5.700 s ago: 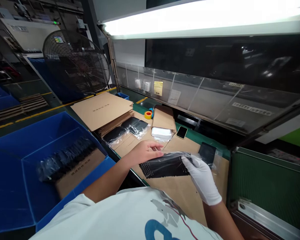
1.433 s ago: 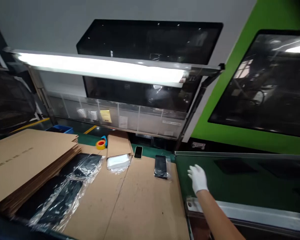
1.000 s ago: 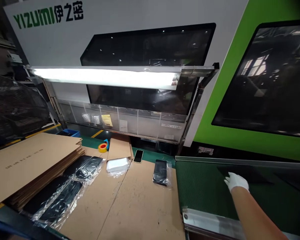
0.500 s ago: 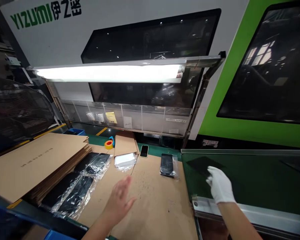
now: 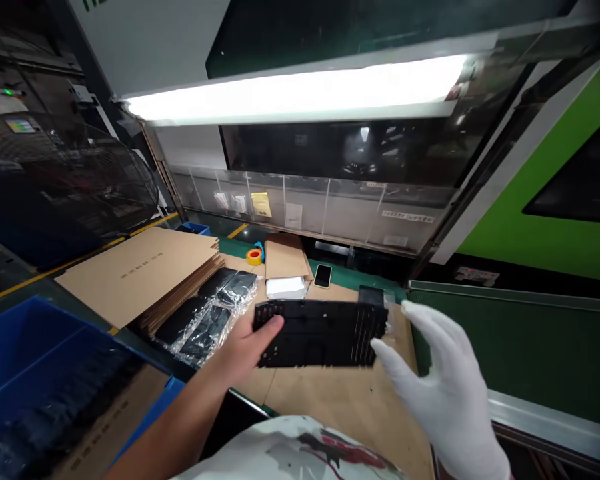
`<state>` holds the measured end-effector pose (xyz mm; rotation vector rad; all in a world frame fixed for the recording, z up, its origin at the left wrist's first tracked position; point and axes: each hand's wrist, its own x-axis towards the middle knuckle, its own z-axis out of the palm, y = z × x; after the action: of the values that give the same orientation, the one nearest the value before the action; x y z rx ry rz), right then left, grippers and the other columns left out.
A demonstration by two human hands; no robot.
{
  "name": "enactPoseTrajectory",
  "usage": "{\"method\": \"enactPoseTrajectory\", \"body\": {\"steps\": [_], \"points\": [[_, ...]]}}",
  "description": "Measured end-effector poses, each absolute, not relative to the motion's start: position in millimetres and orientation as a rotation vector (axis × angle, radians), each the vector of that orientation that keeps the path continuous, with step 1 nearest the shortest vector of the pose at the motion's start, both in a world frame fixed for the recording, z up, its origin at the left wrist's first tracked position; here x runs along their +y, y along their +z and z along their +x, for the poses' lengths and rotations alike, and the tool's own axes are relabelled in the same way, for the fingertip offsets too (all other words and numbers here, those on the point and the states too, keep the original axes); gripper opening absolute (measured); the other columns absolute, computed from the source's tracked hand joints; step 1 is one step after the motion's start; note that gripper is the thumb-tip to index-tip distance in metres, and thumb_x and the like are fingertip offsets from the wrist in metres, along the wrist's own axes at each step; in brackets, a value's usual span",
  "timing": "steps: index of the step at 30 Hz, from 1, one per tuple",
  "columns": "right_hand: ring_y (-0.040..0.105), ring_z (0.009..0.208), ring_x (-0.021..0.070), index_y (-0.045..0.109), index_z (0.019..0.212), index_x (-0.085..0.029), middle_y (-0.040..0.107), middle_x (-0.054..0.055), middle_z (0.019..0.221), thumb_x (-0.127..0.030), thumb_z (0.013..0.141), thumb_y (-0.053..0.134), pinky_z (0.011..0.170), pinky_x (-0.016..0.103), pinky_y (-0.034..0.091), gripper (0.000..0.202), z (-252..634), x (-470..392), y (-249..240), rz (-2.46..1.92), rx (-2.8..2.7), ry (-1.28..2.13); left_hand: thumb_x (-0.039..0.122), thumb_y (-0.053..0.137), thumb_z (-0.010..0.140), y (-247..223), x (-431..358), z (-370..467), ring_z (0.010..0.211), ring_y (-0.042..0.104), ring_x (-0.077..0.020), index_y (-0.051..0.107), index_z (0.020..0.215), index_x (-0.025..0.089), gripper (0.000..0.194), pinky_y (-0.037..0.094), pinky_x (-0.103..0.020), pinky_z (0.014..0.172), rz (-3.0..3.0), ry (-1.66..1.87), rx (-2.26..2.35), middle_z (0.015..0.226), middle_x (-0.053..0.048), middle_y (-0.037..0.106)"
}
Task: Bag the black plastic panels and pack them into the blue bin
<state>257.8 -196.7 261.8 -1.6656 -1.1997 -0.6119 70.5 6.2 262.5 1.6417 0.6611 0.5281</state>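
Observation:
In front of me hangs a flat black plastic panel [image 5: 320, 337], with rows of small slots near both ends. My bare left hand [image 5: 250, 343] grips its left end, the thumb lying over the near face. On the other side my right hand [image 5: 447, 383], in a white glove, is open with thumb and fingers spread around the panel's right end. Whether its fingertips touch the panel I cannot tell. Partly hidden behind the panel, a dark bagged piece [image 5: 371, 295] lies on the cardboard-covered bench [image 5: 350, 400].
Stacked cardboard sheets [image 5: 145, 267] and bagged black parts [image 5: 207, 330] are at left. A blue bin [image 5: 10, 340] stands lower left. Farther back are yellow tape [image 5: 254, 257], white bags [image 5: 286, 288] and a phone [image 5: 323, 275]. A green conveyor [image 5: 545, 347] runs at right.
A black panel that lay on the conveyor under my right hand is now over the bench, held by my left hand. My right hand has come off the conveyor; the view has turned left.

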Motion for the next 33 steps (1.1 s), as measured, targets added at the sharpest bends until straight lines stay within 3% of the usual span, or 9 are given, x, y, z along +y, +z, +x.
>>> {"method": "enactPoseTrajectory", "body": {"steps": [2, 5, 11, 17, 20, 25, 33], "points": [[0.061, 0.097, 0.0222, 0.051, 0.131, -0.026, 0.062, 0.007, 0.105, -0.021, 0.081, 0.070, 0.091, 0.044, 0.051, 0.053, 255.7, -192.8, 267.1, -1.626, -1.188, -0.373, 0.051, 0.073, 0.073, 269.1, 5.5, 48.1, 0.081, 0.072, -0.0292, 0.068, 0.110, 0.011, 0.054, 0.059, -0.039, 0.075, 1.322, 0.479, 0.759, 0.084, -0.010, 0.075], [0.059, 0.076, 0.0135, 0.053, 0.128, -0.028, 0.059, 0.001, 0.087, -0.015, 0.087, 0.060, 0.074, 0.030, 0.055, 0.043, 242.2, -183.5, 271.3, -1.470, -1.188, -0.007, 0.043, 0.080, 0.064, 278.6, -1.0, 29.4, 0.082, 0.072, -0.0317, 0.067, 0.109, 0.012, 0.056, 0.059, -0.041, 0.070, 1.107, 0.510, 0.862, 0.083, -0.010, 0.075], [0.056, 0.067, 0.0098, 0.060, 0.116, -0.030, 0.057, -0.002, 0.081, -0.012, 0.086, 0.060, 0.062, 0.021, 0.052, 0.035, 224.5, -176.0, 273.6, -1.348, -1.158, 0.109, 0.044, 0.083, 0.058, 279.7, -12.5, 19.6, 0.084, 0.072, -0.0334, 0.068, 0.103, 0.014, 0.057, 0.059, -0.037, 0.064, 1.024, 0.580, 0.916, 0.085, -0.010, 0.075], [0.062, 0.086, 0.0153, 0.066, 0.116, -0.030, 0.067, 0.003, 0.095, -0.021, 0.095, 0.048, 0.077, 0.027, 0.053, 0.028, 222.1, -183.5, 265.4, -1.265, -0.975, 0.273, 0.042, 0.082, 0.058, 279.4, -31.6, 25.6, 0.088, 0.071, -0.0337, 0.066, 0.103, 0.016, 0.054, 0.060, -0.040, 0.069, 0.930, 0.615, 1.004, 0.083, -0.008, 0.075], [0.062, 0.085, 0.0151, 0.065, 0.119, -0.029, 0.066, 0.003, 0.092, -0.022, 0.097, 0.044, 0.077, 0.027, 0.053, 0.031, 219.7, -187.0, 262.6, -1.195, -0.960, 0.361, 0.039, 0.082, 0.059, 282.7, -39.3, 27.9, 0.091, 0.071, -0.0335, 0.066, 0.105, 0.017, 0.054, 0.060, -0.040, 0.069, 0.921, 0.625, 1.058, 0.083, -0.007, 0.076], [0.061, 0.097, 0.0153, 0.068, 0.112, -0.033, 0.068, 0.001, 0.109, -0.020, 0.096, 0.048, 0.089, 0.027, 0.049, 0.029, 216.0, -190.5, 255.2, -1.247, -0.900, 0.209, 0.039, 0.082, 0.059, 284.7, -42.6, 27.2, 0.092, 0.071, -0.0334, 0.066, 0.105, 0.017, 0.053, 0.060, -0.040, 0.072, 0.931, 0.629, 1.077, 0.085, -0.007, 0.076], [0.062, 0.082, 0.0153, 0.071, 0.109, -0.030, 0.069, 0.002, 0.094, -0.020, 0.095, 0.049, 0.079, 0.028, 0.052, 0.028, 216.8, -187.1, 254.8, -1.255, -0.894, 0.216, 0.040, 0.086, 0.053, 280.2, -38.9, 22.4, 0.086, 0.072, -0.0334, 0.068, 0.101, 0.016, 0.058, 0.060, -0.038, 0.067, 0.891, 0.622, 1.104, 0.080, -0.007, 0.076]]}}
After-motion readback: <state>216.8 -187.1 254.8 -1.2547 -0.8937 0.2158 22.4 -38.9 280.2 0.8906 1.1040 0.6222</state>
